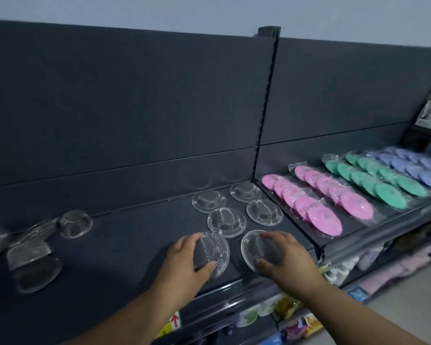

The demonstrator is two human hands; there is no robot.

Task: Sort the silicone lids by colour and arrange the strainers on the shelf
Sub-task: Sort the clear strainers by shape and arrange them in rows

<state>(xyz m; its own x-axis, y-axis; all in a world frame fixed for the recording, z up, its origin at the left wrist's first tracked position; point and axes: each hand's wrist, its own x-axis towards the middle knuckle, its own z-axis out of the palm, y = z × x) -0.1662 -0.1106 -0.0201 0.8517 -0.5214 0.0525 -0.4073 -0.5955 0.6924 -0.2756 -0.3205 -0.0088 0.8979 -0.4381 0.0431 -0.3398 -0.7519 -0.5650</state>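
Hands both full. Far left, loose strainers (33, 265) lie toppled, nearer the left hand (184, 260), which grips a tilted clear strainer (210, 252) at the shelf (135, 245) front. Right hand (284, 255) pinches a second strainer (256, 247) just beside it, nearly flat. Four set strainers (226, 222) sit directly behind in two columns, so these probably close the front row. Lids (316, 205) lie in colour rows, right.

Left hand (184, 256) and right hand (288, 257) grip strainers (215, 246), apparently inverted

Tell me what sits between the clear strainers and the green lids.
Head view: two rows of bagged pink lids lie between the strainers and the green lids, just right of the upright post.
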